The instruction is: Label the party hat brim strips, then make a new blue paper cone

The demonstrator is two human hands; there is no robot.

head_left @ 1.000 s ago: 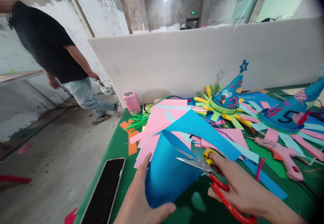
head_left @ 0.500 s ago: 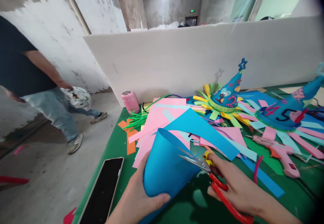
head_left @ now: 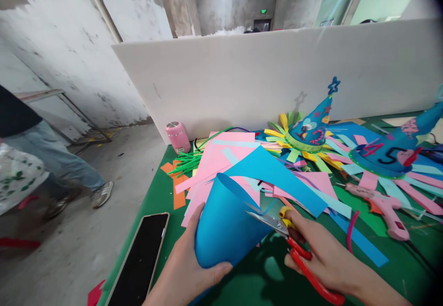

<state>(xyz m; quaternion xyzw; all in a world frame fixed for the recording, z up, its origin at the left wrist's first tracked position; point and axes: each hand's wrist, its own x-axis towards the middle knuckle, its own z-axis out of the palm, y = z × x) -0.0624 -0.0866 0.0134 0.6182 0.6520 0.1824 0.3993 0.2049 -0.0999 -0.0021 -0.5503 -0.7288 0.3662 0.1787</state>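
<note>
A rolled cone of blue paper [head_left: 230, 223] is gripped by my left hand [head_left: 194, 260], thumb on its near side and fingers behind it. My right hand [head_left: 318, 246] holds red-and-yellow-handled scissors [head_left: 302, 262], whose blades reach the cone's open rim at its right side. Behind the cone lie a curved blue paper piece [head_left: 273, 177] and pink paper sheets [head_left: 238, 142]. A black-screened phone [head_left: 140, 260] rests to the left of my left hand.
Two decorated blue party hats [head_left: 311, 126] [head_left: 387, 156] stand at the right, beside a pink glue gun [head_left: 384, 204]. Green pipe cleaners [head_left: 187, 163] and a pink can [head_left: 178, 137] sit at the back left. A person [head_left: 44, 144] is on the floor area at left.
The person at left has moved further left, carrying the patterned bag toward the view's edge. My hands, the cone and the scissors have hardly moved.
</note>
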